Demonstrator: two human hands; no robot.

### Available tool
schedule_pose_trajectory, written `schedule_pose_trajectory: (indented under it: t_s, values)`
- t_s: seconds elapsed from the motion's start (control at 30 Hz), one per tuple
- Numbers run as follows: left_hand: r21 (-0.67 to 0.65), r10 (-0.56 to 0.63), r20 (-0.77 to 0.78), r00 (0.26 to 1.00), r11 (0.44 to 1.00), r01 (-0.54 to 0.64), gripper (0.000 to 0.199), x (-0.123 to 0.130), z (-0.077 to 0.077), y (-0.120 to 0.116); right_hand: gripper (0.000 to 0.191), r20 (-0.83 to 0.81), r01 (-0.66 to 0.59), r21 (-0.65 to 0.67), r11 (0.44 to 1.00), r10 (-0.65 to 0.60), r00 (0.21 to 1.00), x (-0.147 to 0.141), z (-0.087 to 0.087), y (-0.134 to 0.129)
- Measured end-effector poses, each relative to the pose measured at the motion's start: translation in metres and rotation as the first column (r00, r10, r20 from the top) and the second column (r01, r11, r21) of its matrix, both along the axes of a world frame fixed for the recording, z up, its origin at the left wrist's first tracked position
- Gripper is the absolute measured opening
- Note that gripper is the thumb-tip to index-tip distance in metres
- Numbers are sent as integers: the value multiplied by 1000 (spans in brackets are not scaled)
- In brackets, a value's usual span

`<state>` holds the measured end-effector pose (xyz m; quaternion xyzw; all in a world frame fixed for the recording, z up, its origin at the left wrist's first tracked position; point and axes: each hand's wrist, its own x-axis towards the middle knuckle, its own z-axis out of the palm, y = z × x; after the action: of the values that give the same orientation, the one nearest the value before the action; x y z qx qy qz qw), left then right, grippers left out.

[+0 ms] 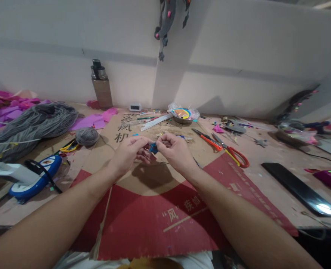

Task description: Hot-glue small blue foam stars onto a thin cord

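Above the cardboard sheet (154,209), my left hand (132,153) and my right hand (175,149) meet fingertip to fingertip. A small blue piece (153,148), perhaps felt, is pinched between them; its exact shape is mostly covered by the fingers. Thumb and forefinger of each hand close on it from either side, while the other left fingers curl loosely below. Another bit of blue (135,135) lies on the cardboard just behind my left hand. A thin dark tool tip (197,162) shows beside my right wrist.
To the right lie a craft knife (210,141), red-handled scissors (235,153) and a black phone (297,186). Grey yarn (42,125), a small yarn ball (87,136) and a blue power strip (36,183) occupy the left. A bowl (183,118) and brown bottle (102,91) stand behind.
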<state>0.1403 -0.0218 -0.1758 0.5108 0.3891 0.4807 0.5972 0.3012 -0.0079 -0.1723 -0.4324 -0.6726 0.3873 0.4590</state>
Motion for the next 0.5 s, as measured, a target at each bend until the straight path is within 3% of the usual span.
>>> schedule_pose_trajectory:
  t_s: [0.3, 0.5]
  values:
    - [60, 20, -110, 994, 998, -13, 20, 2, 0, 1, 11, 39, 28, 3, 1000, -28, 999, -4, 1, -4]
    - [5, -15, -51, 999, 1000, 15, 24, 0, 4, 0, 12, -24, -3, -12, 1000, 3, 1000, -4, -1, -3]
